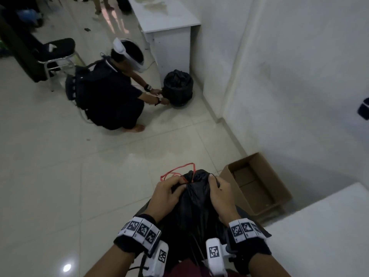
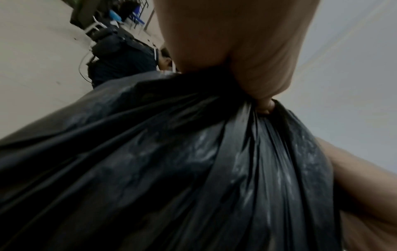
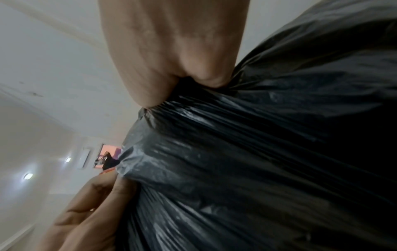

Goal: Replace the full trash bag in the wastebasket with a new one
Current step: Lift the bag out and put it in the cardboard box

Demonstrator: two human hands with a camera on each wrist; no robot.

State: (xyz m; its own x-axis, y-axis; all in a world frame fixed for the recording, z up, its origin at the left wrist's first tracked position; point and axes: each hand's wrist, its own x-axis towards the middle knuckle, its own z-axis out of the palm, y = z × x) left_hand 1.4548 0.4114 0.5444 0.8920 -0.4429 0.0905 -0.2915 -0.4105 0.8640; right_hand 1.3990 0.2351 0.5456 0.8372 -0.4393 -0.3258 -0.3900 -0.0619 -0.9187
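A full black trash bag (image 1: pixel 194 208) hangs between my forearms at the bottom of the head view, its top gathered into a neck. My left hand (image 1: pixel 169 191) grips the left side of that neck, where a red drawstring (image 1: pixel 175 170) loops out. My right hand (image 1: pixel 218 191) grips the right side of the neck. In the left wrist view my left hand (image 2: pixel 234 51) clenches the bunched bag (image 2: pixel 171 169). Glossy black plastic of the bag (image 3: pixel 257 161) fills the right wrist view under my right hand (image 3: pixel 171 51). My own wastebasket is hidden below the bag.
An open cardboard box (image 1: pixel 257 186) lies on the floor to my right, by a white table corner (image 1: pixel 329 226). Further off a crouching person (image 1: pixel 107 92) handles another black-lined bin (image 1: pixel 178 87) beside a white desk (image 1: pixel 169 21). A chair (image 1: pixel 58 52) stands at the far left.
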